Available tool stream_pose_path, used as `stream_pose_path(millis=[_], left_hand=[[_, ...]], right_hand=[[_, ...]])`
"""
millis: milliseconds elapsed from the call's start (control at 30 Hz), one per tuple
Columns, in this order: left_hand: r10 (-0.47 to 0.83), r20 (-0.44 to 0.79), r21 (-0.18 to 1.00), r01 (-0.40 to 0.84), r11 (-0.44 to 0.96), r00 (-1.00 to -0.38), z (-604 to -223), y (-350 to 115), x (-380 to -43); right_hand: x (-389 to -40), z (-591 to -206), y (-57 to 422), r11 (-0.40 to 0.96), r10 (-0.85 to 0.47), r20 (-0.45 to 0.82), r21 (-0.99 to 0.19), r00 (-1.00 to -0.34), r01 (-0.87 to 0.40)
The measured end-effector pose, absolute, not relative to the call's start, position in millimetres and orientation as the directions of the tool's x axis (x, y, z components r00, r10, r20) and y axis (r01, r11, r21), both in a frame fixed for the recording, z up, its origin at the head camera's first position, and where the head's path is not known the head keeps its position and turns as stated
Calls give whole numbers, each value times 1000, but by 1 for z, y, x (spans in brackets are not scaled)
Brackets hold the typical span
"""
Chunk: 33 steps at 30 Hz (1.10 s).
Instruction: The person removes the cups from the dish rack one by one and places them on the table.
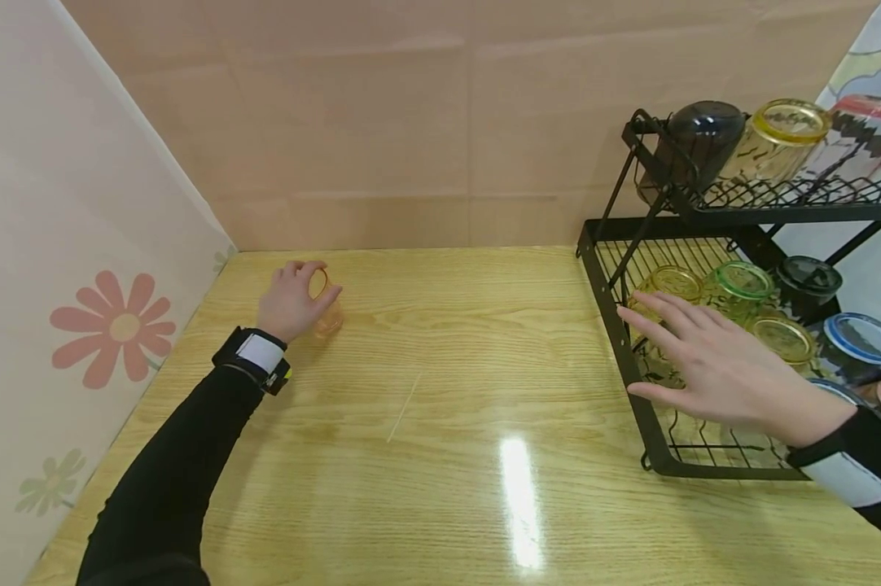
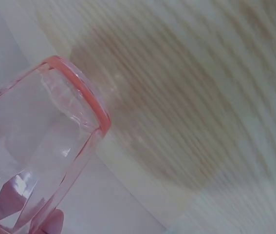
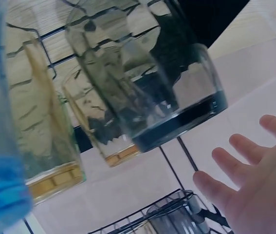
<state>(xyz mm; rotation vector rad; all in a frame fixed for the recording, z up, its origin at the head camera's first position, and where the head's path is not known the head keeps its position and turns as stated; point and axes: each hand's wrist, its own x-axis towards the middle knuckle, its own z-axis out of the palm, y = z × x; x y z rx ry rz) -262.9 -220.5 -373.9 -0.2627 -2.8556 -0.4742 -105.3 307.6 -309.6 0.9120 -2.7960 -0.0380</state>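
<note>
The right hand [image 1: 719,366] is held over the lower tier of the black rack [image 1: 734,472], with its fingers spread apart and nothing gripped. Just beyond and beside it, a blue-rimmed glass [image 1: 864,338], a green glass [image 1: 739,281] and a yellow glass [image 1: 675,283] are seated among others. Because they are packed closely, several could be knocked together if that hand were lowered or swept sideways.

Across the table [image 1: 448,325], near its far left corner, the pink glass [image 1: 329,323] is clamped between the thumb and fingers of the left hand [image 1: 294,301]. Whether the table is touched by it cannot be told. The smooth sides could be slipped from the fingers by a loose grip; if the glass were released while tilted, it could be toppled or rolled.

Higher and behind on the rack, 3 glasses are lined up along the upper shelf [image 1: 799,216]: dark [image 1: 704,134], yellow and pink-rimmed. These could be rattled or tipped if the frame were bumped. At the back, the scene is closed by a tan wall [image 1: 382,122].
</note>
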Motion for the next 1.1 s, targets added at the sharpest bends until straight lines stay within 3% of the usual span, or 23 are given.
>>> stream_pose_path(millis=[533,1100], left_hand=[[48,207,259,102,961,-977,-372,-247,-282],[43,126,237,72,969,-991,-366,-256,-282]], right_hand=[[-108,-309,327,873,-485,181,49,-855,-485],[-103,-305,340,912,-406,133,128,-904,-390]])
